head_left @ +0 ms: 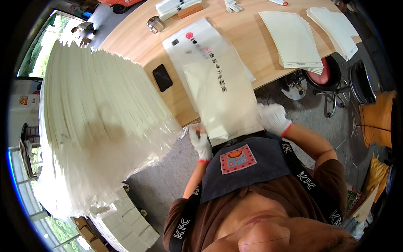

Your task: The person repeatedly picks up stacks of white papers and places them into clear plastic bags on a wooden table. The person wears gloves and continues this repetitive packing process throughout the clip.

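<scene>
While both gloved hands, left hand (200, 143) and right hand (273, 118), grip one clear bag (218, 88) at the desk's (134, 42) near edge, two paper stacks (294, 40) sit at the far-right corner.

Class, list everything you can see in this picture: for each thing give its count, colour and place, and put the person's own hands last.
Clear bag: one, with a cream sheet inside, table's near edge, held by both hands.
Tall sheet stack: one, cream, left of the table.
Sheet piles: two, cream, table's right end.
Phone: one, black, on the table left of the bag.
Metal tin: one, silver, far left of the table.
Table: one, wooden.
Stool: one, red seat, under the table's right end.
Left hand: white glove, grip on the bag's near left corner.
Right hand: white glove, at the bag's near right edge.
</scene>
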`<state>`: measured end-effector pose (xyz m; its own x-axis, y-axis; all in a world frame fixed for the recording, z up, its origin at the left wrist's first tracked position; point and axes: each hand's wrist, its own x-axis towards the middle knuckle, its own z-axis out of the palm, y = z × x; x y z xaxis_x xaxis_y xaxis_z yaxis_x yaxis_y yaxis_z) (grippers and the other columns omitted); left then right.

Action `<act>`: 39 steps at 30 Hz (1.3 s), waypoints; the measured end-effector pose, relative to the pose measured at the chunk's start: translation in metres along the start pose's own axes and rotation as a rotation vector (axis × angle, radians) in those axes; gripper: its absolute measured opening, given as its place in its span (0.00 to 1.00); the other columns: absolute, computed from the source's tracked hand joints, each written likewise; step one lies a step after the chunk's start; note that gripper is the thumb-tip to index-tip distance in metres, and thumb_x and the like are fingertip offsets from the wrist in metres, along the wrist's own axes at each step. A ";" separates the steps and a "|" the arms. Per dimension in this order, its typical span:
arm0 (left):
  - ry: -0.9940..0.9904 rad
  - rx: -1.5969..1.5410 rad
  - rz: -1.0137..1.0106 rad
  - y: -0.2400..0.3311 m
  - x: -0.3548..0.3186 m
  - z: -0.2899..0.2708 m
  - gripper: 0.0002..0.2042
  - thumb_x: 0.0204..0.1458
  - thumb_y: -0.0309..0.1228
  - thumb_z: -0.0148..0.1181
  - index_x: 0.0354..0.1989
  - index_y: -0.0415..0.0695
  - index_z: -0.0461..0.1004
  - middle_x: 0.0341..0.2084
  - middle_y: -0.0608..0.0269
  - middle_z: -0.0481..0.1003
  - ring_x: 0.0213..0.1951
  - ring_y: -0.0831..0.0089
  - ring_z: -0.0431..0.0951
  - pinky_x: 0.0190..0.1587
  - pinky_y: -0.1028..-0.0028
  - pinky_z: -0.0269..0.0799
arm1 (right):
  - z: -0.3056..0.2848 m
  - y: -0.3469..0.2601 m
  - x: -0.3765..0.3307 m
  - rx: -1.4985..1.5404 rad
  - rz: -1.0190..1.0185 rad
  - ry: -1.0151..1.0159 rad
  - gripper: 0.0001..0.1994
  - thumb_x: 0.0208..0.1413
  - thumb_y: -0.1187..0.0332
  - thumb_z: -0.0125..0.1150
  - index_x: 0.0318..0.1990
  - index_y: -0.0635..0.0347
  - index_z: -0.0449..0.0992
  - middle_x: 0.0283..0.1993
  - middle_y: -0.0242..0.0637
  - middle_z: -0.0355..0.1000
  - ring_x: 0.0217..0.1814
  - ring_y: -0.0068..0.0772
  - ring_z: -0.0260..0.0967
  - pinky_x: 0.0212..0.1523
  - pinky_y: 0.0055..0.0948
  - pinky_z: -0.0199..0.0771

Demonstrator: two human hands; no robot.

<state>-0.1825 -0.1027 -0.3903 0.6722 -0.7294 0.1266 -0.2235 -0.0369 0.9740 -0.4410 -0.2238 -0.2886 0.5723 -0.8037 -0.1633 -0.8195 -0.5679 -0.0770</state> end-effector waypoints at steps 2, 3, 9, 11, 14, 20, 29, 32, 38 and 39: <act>-0.064 -0.062 -0.088 0.004 -0.039 -0.019 0.06 0.50 0.25 0.57 0.29 0.43 0.65 0.23 0.69 0.66 0.27 0.80 0.65 0.29 0.79 0.62 | -0.002 0.000 -0.024 0.064 0.064 -0.199 0.12 0.52 0.61 0.47 0.30 0.59 0.72 0.22 0.46 0.74 0.24 0.45 0.74 0.23 0.44 0.73; -0.124 -0.272 -0.137 0.012 -0.057 -0.024 0.05 0.48 0.22 0.57 0.29 0.43 0.66 0.23 0.69 0.67 0.26 0.81 0.66 0.29 0.80 0.63 | 0.015 0.005 -0.041 0.051 0.053 -0.198 0.11 0.52 0.61 0.47 0.29 0.58 0.70 0.19 0.44 0.73 0.20 0.44 0.73 0.20 0.43 0.72; -0.336 0.046 0.135 0.017 -0.016 -0.013 0.05 0.46 0.18 0.53 0.26 0.42 0.65 0.20 0.63 0.68 0.22 0.77 0.67 0.28 0.78 0.65 | 0.015 0.010 -0.024 -0.028 -0.159 -0.203 0.09 0.45 0.63 0.53 0.25 0.60 0.72 0.21 0.42 0.72 0.20 0.40 0.73 0.14 0.39 0.68; -0.128 0.053 -0.074 0.046 0.009 0.002 0.05 0.44 0.18 0.53 0.23 0.40 0.65 0.19 0.59 0.69 0.22 0.73 0.69 0.27 0.76 0.66 | 0.014 0.031 -0.003 -0.071 -0.226 0.044 0.07 0.45 0.66 0.53 0.23 0.55 0.76 0.23 0.40 0.74 0.22 0.36 0.74 0.14 0.40 0.68; -0.459 0.540 0.261 0.000 -0.020 -0.031 0.03 0.45 0.21 0.53 0.24 0.42 0.66 0.14 0.59 0.68 0.19 0.71 0.70 0.24 0.71 0.66 | 0.028 0.034 -0.033 -0.034 -0.119 -0.450 0.11 0.48 0.65 0.50 0.29 0.59 0.78 0.31 0.42 0.75 0.29 0.42 0.75 0.26 0.42 0.73; -0.208 -0.137 -0.561 -0.065 -0.015 -0.032 0.11 0.54 0.36 0.55 0.33 0.40 0.71 0.25 0.61 0.74 0.28 0.73 0.72 0.34 0.75 0.69 | 0.093 0.094 -0.002 0.493 0.228 -0.093 0.17 0.55 0.58 0.47 0.43 0.61 0.74 0.39 0.49 0.74 0.38 0.50 0.73 0.37 0.44 0.72; -0.548 0.589 0.296 0.172 0.069 0.022 0.11 0.55 0.36 0.52 0.35 0.40 0.71 0.23 0.51 0.72 0.28 0.56 0.74 0.32 0.64 0.68 | 0.108 -0.003 0.050 2.230 0.093 -0.214 0.24 0.61 0.57 0.47 0.60 0.63 0.59 0.58 0.40 0.63 0.58 0.33 0.62 0.58 0.33 0.62; -0.528 0.529 0.481 0.272 0.066 -0.005 0.04 0.52 0.28 0.56 0.33 0.42 0.70 0.21 0.50 0.69 0.22 0.61 0.70 0.27 0.71 0.67 | 0.060 -0.030 0.069 2.383 -0.041 -0.402 0.23 0.62 0.60 0.46 0.61 0.61 0.58 0.60 0.39 0.61 0.61 0.33 0.59 0.59 0.35 0.60; 0.168 0.642 0.761 0.402 0.041 -0.106 0.01 0.51 0.23 0.54 0.29 0.43 0.70 0.20 0.68 0.70 0.21 0.79 0.70 0.20 0.79 0.63 | -0.146 -0.061 0.144 1.559 -0.744 0.088 0.26 0.46 0.81 0.50 0.57 0.68 0.62 0.54 0.54 0.64 0.57 0.48 0.62 0.55 0.32 0.63; 0.289 0.433 0.681 0.414 0.042 -0.122 0.02 0.53 0.23 0.52 0.29 0.42 0.69 0.20 0.71 0.69 0.20 0.84 0.68 0.19 0.83 0.60 | -0.190 -0.077 0.157 0.812 -1.058 0.726 0.17 0.58 0.70 0.47 0.54 0.68 0.66 0.51 0.46 0.68 0.53 0.36 0.66 0.54 0.28 0.64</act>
<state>-0.1602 -0.0650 0.0411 0.4336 -0.4865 0.7585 -0.8544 0.0456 0.5176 -0.2828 -0.3401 -0.1211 0.5819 -0.1499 0.7993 0.3100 -0.8678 -0.3884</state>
